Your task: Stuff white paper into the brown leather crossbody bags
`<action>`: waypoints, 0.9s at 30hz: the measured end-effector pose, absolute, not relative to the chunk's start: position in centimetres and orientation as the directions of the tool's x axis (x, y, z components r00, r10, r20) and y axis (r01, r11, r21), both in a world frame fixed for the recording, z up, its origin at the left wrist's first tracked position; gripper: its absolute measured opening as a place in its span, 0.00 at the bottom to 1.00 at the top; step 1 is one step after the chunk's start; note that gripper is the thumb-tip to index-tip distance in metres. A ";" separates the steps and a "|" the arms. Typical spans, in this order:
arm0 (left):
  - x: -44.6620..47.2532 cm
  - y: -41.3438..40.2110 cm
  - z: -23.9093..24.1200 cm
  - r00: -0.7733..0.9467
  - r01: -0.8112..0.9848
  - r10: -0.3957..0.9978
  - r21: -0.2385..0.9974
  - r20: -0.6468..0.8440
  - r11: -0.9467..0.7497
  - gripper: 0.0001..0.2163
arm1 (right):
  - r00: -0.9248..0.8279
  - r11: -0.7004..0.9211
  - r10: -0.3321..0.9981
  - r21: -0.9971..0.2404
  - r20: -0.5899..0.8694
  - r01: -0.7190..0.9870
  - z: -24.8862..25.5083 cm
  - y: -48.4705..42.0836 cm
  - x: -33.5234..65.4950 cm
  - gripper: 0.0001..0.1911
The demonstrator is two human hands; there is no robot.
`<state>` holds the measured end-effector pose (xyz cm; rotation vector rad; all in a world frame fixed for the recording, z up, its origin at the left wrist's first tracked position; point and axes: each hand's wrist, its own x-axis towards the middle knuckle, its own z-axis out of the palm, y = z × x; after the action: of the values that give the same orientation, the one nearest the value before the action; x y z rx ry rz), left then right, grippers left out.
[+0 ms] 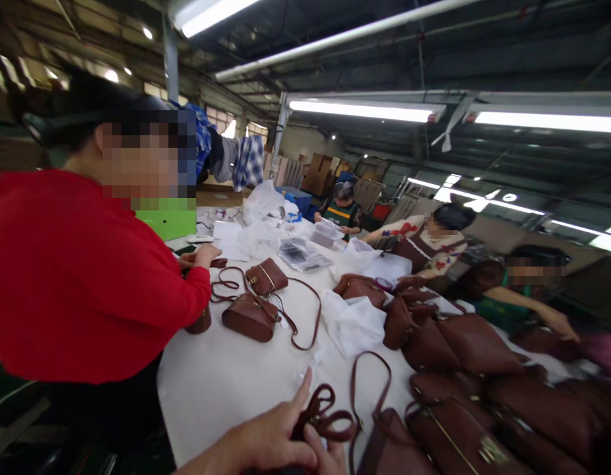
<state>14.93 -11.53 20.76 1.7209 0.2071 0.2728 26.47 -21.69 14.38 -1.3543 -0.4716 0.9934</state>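
At the bottom middle, my left hand (273, 432) reaches in from the lower left, one finger stretched forward and the others curled at a looped brown strap (330, 425). My right hand (328, 455) is partly cut off by the lower edge. Its fingers pinch the same strap from below. The strap is gathered into several loops between my hands. Just right of them a brown handbag (392, 448) rests on the table, its thin strap (355, 389) arching up beside the loops.
Brown handbags (476, 343) are piled along the right. White wrapping (355, 323) and two small bags (249, 316) lie on the white table (211, 382). A person in red (88, 264) works at the left; several co-workers sit across. A green box (167, 221) stands behind.
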 end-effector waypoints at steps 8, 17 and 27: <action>15.4 -12.4 20.7 0.774 0.345 0.629 0.885 -0.081 -0.311 0.16 | 0.620 0.137 0.727 -0.821 -0.296 -0.553 16.6 -20.9 25.2 0.24; 15.2 -11.2 20.9 0.826 0.173 0.563 0.963 -0.028 -0.206 0.08 | 0.615 -0.035 0.773 -0.978 -0.156 -0.204 15.1 -22.3 27.3 0.27; 15.8 -11.7 20.1 0.810 0.192 0.559 0.981 -0.176 0.030 0.11 | 0.540 -0.007 0.823 -0.952 -0.178 -0.305 15.6 -21.2 27.1 0.25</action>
<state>15.81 -11.66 20.12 1.5422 0.6216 0.3130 27.11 -21.19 15.58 -1.2859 -0.5128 0.9532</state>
